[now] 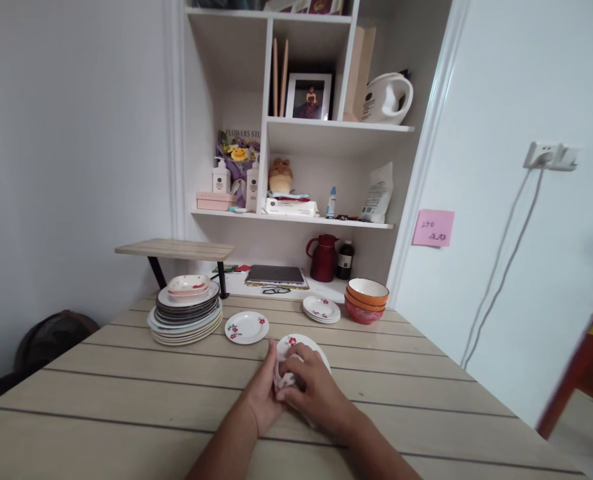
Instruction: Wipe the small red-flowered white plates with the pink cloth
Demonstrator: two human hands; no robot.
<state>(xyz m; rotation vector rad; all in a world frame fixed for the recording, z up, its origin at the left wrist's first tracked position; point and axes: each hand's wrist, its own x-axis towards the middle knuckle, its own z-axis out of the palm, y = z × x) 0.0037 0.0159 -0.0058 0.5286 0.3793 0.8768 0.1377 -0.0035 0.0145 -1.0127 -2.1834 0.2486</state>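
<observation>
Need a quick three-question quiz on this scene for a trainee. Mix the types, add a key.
1. True or false: in the picture, the bowls stand to the right of the red jug.

2. Which sits between the tall plate stack and the small plate stack?
a) a lone flowered plate
b) a dark bottle
c) a pink note

3. What crumpled pale thing does the right hand hold, close to the left hand?

Key:
1. True.
2. a.
3. A cloth or tissue; the picture does not settle which.
</observation>
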